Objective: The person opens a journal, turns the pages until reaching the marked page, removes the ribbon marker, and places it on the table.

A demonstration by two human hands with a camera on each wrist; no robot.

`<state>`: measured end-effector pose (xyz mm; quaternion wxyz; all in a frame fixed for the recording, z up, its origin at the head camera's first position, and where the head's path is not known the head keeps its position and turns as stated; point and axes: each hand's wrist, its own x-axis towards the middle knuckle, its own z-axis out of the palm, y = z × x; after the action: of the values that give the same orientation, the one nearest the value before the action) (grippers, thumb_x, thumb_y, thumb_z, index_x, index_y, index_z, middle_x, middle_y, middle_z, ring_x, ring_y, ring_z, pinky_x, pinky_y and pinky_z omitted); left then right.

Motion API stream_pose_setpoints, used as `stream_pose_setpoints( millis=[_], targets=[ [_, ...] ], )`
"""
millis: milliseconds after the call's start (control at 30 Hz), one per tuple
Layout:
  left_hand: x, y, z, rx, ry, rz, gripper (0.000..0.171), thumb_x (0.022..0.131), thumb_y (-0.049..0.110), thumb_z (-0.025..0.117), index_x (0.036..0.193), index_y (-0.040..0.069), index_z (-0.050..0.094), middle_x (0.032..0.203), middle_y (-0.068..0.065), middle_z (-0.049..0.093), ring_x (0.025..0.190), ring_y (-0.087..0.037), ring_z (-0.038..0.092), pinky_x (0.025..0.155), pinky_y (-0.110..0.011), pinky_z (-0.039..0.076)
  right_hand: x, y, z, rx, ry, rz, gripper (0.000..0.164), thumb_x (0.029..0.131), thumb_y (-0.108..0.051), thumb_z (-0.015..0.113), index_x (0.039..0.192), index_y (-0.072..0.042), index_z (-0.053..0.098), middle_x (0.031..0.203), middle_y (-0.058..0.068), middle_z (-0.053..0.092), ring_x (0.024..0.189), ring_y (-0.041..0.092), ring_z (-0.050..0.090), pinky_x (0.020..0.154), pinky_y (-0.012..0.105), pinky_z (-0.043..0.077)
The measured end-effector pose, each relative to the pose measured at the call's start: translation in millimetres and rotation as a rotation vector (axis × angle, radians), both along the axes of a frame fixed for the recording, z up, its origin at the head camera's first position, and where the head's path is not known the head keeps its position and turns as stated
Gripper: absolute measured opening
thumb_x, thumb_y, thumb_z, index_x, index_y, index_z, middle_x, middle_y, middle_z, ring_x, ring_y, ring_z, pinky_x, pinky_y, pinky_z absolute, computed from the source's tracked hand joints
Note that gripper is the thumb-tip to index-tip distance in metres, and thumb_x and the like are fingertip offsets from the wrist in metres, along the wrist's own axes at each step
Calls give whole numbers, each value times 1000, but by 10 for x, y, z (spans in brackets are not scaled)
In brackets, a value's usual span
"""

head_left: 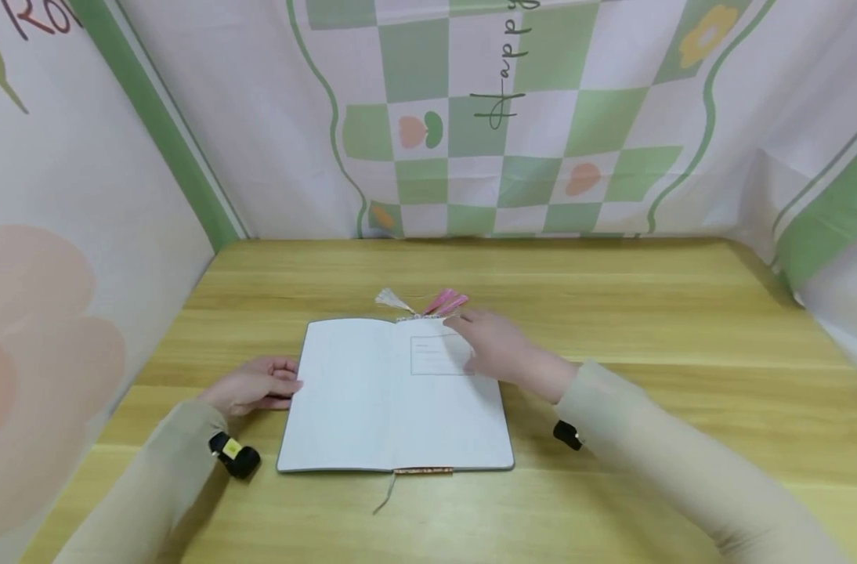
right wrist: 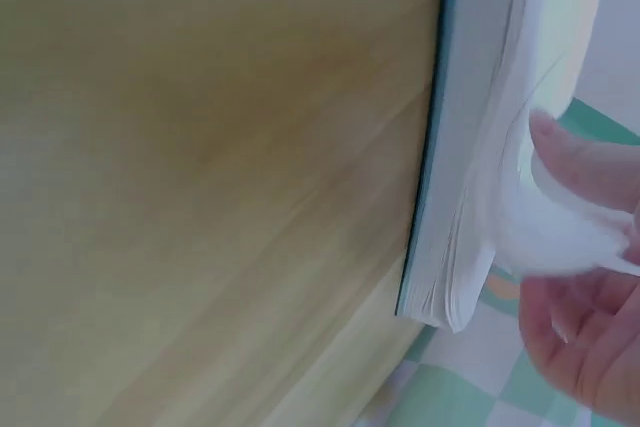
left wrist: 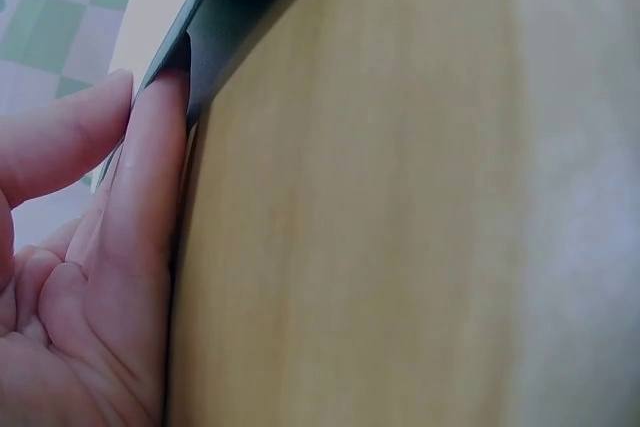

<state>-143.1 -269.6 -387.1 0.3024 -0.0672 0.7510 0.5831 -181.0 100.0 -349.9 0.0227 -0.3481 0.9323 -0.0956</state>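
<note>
An open notebook (head_left: 344, 399) with white pages and a dark cover lies flat on the wooden table. My left hand (head_left: 255, 384) holds its left edge; in the left wrist view, the thumb touches the page side and a finger (left wrist: 150, 157) reaches under the cover. At the upper right corner, my right hand (head_left: 502, 352) pinches a page (right wrist: 550, 232), which bends between thumb and fingers in the right wrist view. A printed box with lines (head_left: 435, 356) shows on the right page. White (head_left: 389, 298) and pink tassels (head_left: 446, 301) stick out past the top edge.
The wooden table (head_left: 647, 313) extends around the notebook. From the notebook's bottom edge, beside an orange patterned strip (head_left: 423, 471), a thin ribbon (head_left: 386, 495) trails onto the wood. A printed green-and-white checked cloth (head_left: 478, 157) hangs behind the table.
</note>
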Motion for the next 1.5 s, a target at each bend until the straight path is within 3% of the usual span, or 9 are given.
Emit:
stream_pose_setpoints(
  millis=[133,267,433,700,867,1067,1300,1433,1500],
  targets=[
    [6,-5,0,-2,5,-2,21,92,3,58,108,-1,46,86,2,58,77,-7,58,70,-22,55,36,72,44,-138,-110,-5,60,77,10,65,134,1,48,129,22,55,116,36,54,96,48,46],
    [10,-7,-3,-2,9,-7,20,91,3,59,107,0,46,85,2,58,76,-7,58,69,-22,55,66,126,72,-240,-181,-28,58,79,13,57,135,1,47,123,19,59,100,29,59,84,41,51],
    [17,3,-7,4,16,-15,18,91,3,59,104,1,46,84,2,58,75,-7,58,69,-21,54,118,175,84,-403,-268,-61,52,82,10,59,133,4,48,121,23,59,97,31,61,79,39,53],
    [34,25,-22,-5,21,-17,18,91,3,58,105,0,47,85,2,58,76,-7,57,69,-21,54,175,163,121,-731,-713,-286,57,90,-2,57,143,-3,36,137,24,44,116,34,51,72,32,54],
    [22,25,-31,-7,19,-10,20,91,3,59,106,0,46,84,2,56,76,-7,57,69,-21,54,196,136,141,-799,-803,-287,60,94,-17,58,147,-7,31,138,23,42,119,33,49,81,36,54],
    [4,21,-22,-11,20,-15,19,92,4,59,106,0,46,85,2,56,76,-7,57,70,-21,55,258,48,155,-704,-912,-100,60,103,-38,34,151,-9,14,143,23,34,126,37,43,101,52,41],
    [-7,22,19,-32,17,-10,27,92,5,58,113,-3,44,89,0,57,78,-7,58,72,-22,55,350,-233,126,-328,-644,95,56,102,-42,33,152,-20,18,148,13,37,136,28,34,112,49,26],
    [2,14,28,-21,9,-10,24,93,5,57,112,-3,44,88,1,57,78,-7,58,72,-22,55,419,-397,94,-161,-577,171,56,102,-41,36,152,-24,18,154,9,26,141,31,23,115,48,21],
    [12,6,25,-2,8,-15,21,93,3,55,111,-3,44,87,1,57,78,-7,58,72,-22,55,462,-462,82,-70,-563,174,56,100,-46,36,151,-30,19,157,5,20,142,34,18,113,55,20]
  ],
)
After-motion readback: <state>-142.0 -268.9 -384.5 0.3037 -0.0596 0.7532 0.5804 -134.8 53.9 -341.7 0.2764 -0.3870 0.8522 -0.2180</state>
